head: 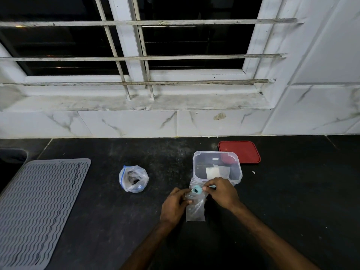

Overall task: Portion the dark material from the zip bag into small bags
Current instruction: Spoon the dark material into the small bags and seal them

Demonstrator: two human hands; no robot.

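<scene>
A zip bag [133, 179] with a blue seal and dark material inside stands open on the black counter, left of my hands. My left hand [175, 205] grips the top of a small clear bag [195, 211] that holds a little dark material at its bottom. My right hand [222, 192] pinches a small teal scoop [196, 190] by its handle, its cup sitting at the small bag's mouth. Both hands work just in front of a clear plastic box [217, 168].
The clear box holds small bags and a red object. Its red lid [239, 152] lies behind it by the tiled wall. A grey ribbed drying mat [39, 207] covers the counter's left side. A barred window sits above the wall tiles.
</scene>
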